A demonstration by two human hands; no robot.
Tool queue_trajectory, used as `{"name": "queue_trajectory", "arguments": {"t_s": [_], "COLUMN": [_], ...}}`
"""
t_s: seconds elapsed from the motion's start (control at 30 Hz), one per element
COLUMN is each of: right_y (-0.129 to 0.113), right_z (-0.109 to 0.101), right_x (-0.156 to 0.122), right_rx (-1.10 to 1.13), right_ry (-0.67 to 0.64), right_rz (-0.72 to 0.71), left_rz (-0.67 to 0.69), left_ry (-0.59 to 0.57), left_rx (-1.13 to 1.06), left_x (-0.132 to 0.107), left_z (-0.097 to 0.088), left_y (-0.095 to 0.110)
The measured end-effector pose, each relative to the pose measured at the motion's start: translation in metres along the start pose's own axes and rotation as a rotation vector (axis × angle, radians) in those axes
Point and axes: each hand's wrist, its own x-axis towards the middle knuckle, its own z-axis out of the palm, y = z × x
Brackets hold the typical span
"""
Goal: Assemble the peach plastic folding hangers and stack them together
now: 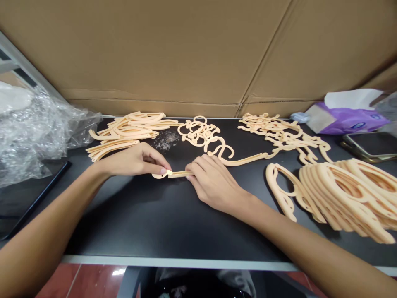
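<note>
My left hand (139, 159) pinches a small cream plastic end piece (159, 176) between thumb and fingertips, just above the black table top. That piece meets a narrow cream plastic hanger arm (178, 174), whose other end lies under my right hand (214, 182). The right fingers are closed on this arm and hide much of it. Behind the left hand lies a pile of long hanger arms (133, 128). Loose cream hooks (200, 134) are heaped beyond the right hand. Close to its knuckles, another long hanger arm (245, 159) rests on the table.
A stack of folded plastic hangers (338, 194) stands at the right. Behind it lie tangled cream parts (279, 132), a purple tissue pack (350, 118) and a phone (372, 145). Clear plastic wrap (40, 124) fills the left side; a cardboard wall (155, 54) rises behind.
</note>
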Motion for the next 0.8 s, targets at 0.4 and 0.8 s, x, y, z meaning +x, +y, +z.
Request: {"name": "queue_trajectory", "arguments": {"t_s": [0.4, 0.8], "right_y": [0.0004, 0.0036], "right_z": [-0.0002, 0.0002], "right_x": [-0.0004, -0.0027], "right_rx": [0.019, 0.036], "right_ry": [0.016, 0.05], "right_rz": [-0.001, -0.046], "left_rz": [0.019, -0.005], "left_ry": [-0.07, -0.078], "left_rx": [-0.006, -0.055], "left_x": [-0.0011, 0.001], "left_z": [0.0021, 0.0035], "left_y": [0.0027, 0.0017]}}
